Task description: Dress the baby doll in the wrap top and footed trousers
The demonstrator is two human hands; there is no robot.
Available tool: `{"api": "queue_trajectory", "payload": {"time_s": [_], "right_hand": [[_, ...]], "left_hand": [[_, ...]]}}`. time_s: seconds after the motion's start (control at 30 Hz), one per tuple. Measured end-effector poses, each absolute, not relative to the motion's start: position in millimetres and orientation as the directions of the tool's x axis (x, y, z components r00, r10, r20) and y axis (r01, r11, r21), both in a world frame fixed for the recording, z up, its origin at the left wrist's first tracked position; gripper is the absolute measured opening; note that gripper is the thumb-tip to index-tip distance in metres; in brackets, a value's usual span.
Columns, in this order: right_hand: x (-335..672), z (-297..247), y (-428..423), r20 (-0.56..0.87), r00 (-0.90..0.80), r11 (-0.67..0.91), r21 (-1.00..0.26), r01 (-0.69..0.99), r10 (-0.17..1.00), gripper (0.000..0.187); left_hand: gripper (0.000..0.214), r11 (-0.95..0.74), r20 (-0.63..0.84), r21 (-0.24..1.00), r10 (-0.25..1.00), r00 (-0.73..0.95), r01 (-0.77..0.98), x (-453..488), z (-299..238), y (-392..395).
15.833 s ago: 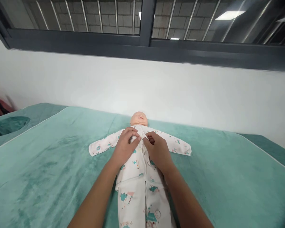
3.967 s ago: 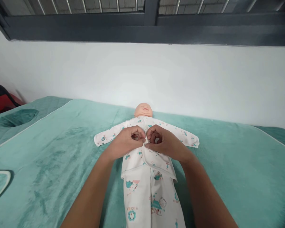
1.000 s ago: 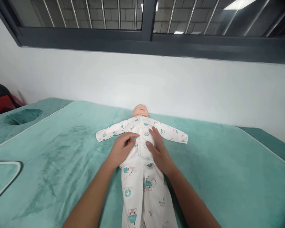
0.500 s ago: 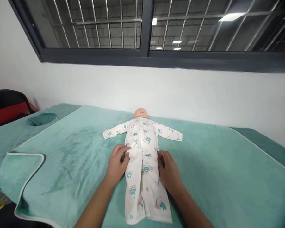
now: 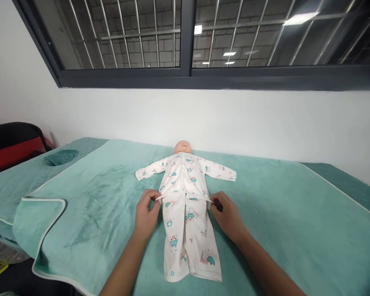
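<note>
A baby doll (image 5: 182, 146) lies on its back, its head toward the wall. It wears a white printed long-sleeved top (image 5: 185, 172) and matching pants (image 5: 189, 242); the legs' ends show no feet. At the waist, my left hand (image 5: 148, 209) pinches the top's lower hem on the left side. My right hand (image 5: 226, 213) pinches the same hem on the right side. Between them the hem is drawn outward over the pants' waist. Both sleeves are spread out sideways, and no doll hands show at the cuffs.
A green plush cover (image 5: 280, 222) with pale piping lies under the doll, its left corner folded. Beneath it is a green padded bed with a round hole (image 5: 60, 157). A black and red chair (image 5: 17, 144) stands at the left. A barred window (image 5: 189, 76) is above the wall.
My hands have moved apart, drawing the top's hem outward on both sides. The hem now stands out from the pants at the waist. The view has shifted slightly.
</note>
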State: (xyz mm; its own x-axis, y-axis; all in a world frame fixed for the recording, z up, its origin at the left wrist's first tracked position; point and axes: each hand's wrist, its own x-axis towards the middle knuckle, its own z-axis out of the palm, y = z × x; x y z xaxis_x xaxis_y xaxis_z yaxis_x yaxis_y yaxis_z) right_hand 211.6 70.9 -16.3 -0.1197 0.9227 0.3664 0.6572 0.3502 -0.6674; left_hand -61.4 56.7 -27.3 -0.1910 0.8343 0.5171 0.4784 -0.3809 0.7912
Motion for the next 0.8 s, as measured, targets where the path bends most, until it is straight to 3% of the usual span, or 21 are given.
{"api": "queue_trajectory", "payload": {"time_s": [0.1, 0.3, 0.47, 0.67, 0.8], "right_hand": [[217.4, -13.5, 72.9, 0.343, -0.145, 0.353, -0.687, 0.635, 0.928, 0.006], [218.4, -11.5, 71.6, 0.294, -0.221, 0.367, -0.692, 0.622, 0.93, 0.007], [218.0, -16.2, 72.1, 0.281, -0.193, 0.339, -0.719, 0.607, 0.94, 0.007], [220.3, -19.1, 75.8, 0.256, -0.154, 0.297, -0.755, 0.585, 0.954, 0.007], [222.7, -17.1, 74.2, 0.27, -0.14, 0.302, -0.78, 0.549, 0.953, 0.006]], "left_hand": [[0.012, -0.379, 0.498, 0.81, 0.848, -0.183, 0.447, -63.7, -28.8, 58.9], [0.024, -0.47, 0.608, 0.667, 0.792, -0.056, 0.578, -55.4, -27.2, 66.6], [0.027, -0.436, 0.584, 0.636, 0.811, -0.028, 0.637, -38.7, -19.5, 73.5], [0.019, -0.48, 0.703, 0.41, 0.708, 0.066, 0.776, -25.7, -7.5, 77.6], [0.014, -0.524, 0.7, 0.388, 0.703, 0.128, 0.758, -23.1, -4.4, 67.3]]}}
